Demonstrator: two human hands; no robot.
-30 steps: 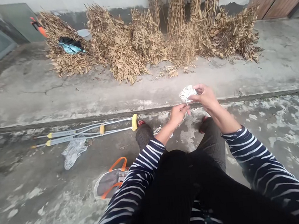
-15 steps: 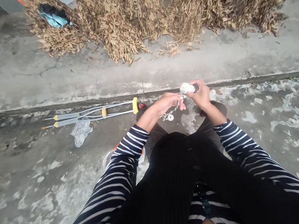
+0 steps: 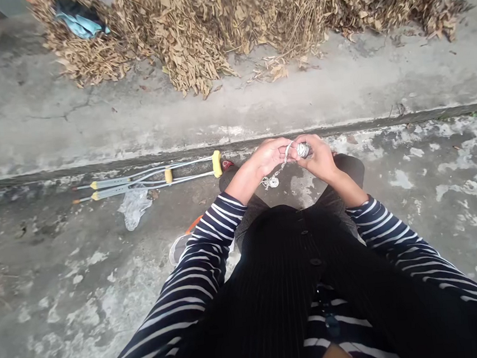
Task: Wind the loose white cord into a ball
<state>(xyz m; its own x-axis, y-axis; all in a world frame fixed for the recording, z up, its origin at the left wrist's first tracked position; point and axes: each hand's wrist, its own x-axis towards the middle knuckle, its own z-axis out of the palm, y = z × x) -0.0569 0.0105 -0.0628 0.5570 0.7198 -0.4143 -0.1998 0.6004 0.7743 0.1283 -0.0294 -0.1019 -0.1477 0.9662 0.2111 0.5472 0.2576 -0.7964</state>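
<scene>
My right hand [image 3: 319, 157] is closed around a small white ball of string [image 3: 302, 150], held out in front of my knees. My left hand [image 3: 268, 154] sits right beside it, fingers pinched on the loose white strand [image 3: 286, 156] that leads to the ball. A short tail of string with a small coil [image 3: 272, 182] hangs below my left hand. Both sleeves are striped dark blue and white.
A pair of metal crutches with yellow pads [image 3: 150, 179] lies on the concrete at left, a clear plastic bag [image 3: 135, 205] beside it. Bundles of dry brown stalks [image 3: 215, 23] line the far side. An orange-handled bag [image 3: 185, 241] peeks out under my left arm.
The view tilted down. My hands came closer together and the ball of string is now tucked more inside my right hand.
</scene>
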